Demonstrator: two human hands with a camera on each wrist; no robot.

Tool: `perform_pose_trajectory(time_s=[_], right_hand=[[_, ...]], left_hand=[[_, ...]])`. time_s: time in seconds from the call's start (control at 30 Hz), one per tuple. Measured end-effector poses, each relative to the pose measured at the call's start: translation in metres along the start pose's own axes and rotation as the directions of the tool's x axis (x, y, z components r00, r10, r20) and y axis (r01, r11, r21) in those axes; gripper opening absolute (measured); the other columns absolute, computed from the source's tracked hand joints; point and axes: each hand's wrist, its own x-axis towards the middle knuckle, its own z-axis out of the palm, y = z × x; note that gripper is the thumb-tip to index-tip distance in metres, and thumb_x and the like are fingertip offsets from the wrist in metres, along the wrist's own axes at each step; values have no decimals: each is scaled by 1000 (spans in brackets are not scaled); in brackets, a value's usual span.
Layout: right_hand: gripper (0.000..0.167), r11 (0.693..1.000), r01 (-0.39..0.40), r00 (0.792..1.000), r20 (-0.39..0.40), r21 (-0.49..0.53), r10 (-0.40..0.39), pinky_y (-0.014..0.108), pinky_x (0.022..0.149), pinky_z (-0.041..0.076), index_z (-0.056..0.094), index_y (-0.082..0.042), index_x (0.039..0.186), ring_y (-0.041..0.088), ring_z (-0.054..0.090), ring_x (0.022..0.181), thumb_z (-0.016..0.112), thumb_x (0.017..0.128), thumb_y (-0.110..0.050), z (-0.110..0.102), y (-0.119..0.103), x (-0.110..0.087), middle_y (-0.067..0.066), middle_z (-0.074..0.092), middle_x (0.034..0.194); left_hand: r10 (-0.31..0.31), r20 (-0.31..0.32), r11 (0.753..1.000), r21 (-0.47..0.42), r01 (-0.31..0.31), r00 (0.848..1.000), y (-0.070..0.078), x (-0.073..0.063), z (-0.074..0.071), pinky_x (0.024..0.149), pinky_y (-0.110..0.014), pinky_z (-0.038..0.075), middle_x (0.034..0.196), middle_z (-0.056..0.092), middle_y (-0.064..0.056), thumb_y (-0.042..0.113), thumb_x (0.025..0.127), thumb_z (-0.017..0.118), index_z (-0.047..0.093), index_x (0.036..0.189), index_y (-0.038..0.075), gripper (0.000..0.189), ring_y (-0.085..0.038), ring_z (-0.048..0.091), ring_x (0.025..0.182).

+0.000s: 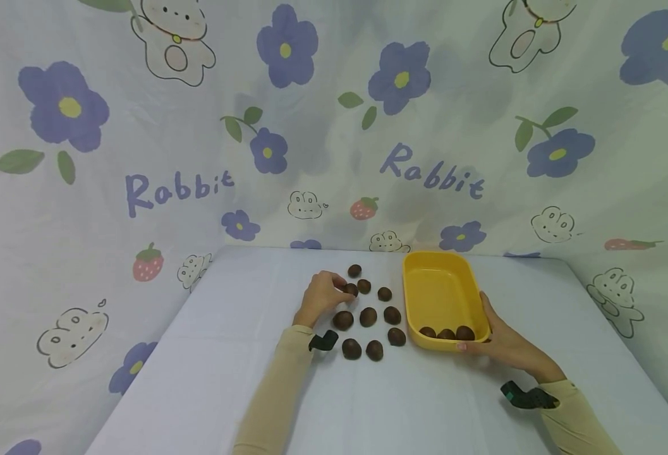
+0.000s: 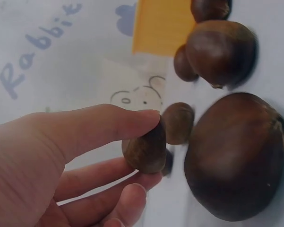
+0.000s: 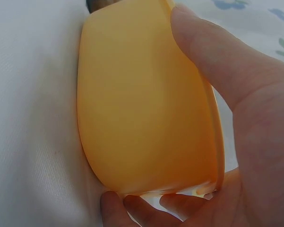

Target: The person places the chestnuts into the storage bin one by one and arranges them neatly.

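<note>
My left hand (image 1: 321, 296) pinches a brown chestnut (image 2: 146, 149) between thumb and fingertips, at the left side of a loose group of chestnuts on the table. Others lie close by, among them a large chestnut (image 2: 236, 156) that fills much of the left wrist view. At the right, my right hand (image 1: 507, 341) grips the near right corner of a yellow tray (image 1: 438, 291), its thumb on the rim and its fingers around the side. Inside, several chestnuts (image 1: 446, 334) lie along the tray's near end.
Between the left hand and the tray are spread several chestnuts (image 1: 368, 316), some nearer the front, such as one chestnut (image 1: 375, 350). A white cloth covers the table (image 1: 197, 385). Behind it hangs a patterned curtain (image 1: 322, 126) with flowers and rabbits.
</note>
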Motion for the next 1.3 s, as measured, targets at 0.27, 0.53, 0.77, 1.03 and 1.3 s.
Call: perform_pose_trajectory(time_s=[0.27, 0.53, 0.77, 1.03, 1.3], right_hand=[[131, 1000, -6, 1000, 2, 3, 6, 81, 108, 29, -21, -20, 164, 54, 28, 150, 81, 85, -42, 0, 0, 0, 29, 4, 171], [133, 1000, -27, 1000, 13, 8, 27, 81, 110, 24, -25, -17, 162, 57, 21, 152, 81, 85, -43, 0, 2, -1, 31, -1, 171], [133, 1000, -26, 1000, 15, 5, 26, 81, 110, 24, -25, -13, 162, 57, 19, 152, 80, 86, -44, -1, 2, 0, 31, -2, 171], [134, 999, -34, 999, 22, 6, 33, 81, 111, 23, -25, -13, 162, 58, 16, 153, 81, 85, -45, -3, -1, 1, 31, -4, 171], [134, 1000, -30, 999, 16, 3, 30, 81, 112, 21, -25, -11, 161, 59, 15, 153, 80, 85, -45, -3, 0, -1, 32, -4, 171]], left_hand=[[25, 15, 998, -52, -24, 1000, 6, -3, -5, 94, -45, 54, 103, 77, -5, 29, 76, 91, 79, 102, 10, 34, -24, 68, 102], [62, 32, 995, -79, -59, 998, 19, -9, -8, 82, -36, 53, 104, 78, -3, 29, 78, 90, 79, 106, 9, 36, -19, 65, 91], [123, 51, 985, -132, -115, 991, 38, -17, -9, 74, -30, 49, 104, 78, -2, 31, 79, 90, 79, 109, 9, 39, -18, 60, 86], [165, 74, 974, -166, -151, 983, 59, -25, 4, 80, -33, 54, 102, 77, -2, 32, 80, 89, 79, 110, 12, 38, -16, 64, 88], [160, 71, 979, -139, -149, 985, 77, -28, 20, 70, -28, 48, 106, 78, 2, 37, 79, 89, 80, 110, 16, 38, -15, 58, 83]])
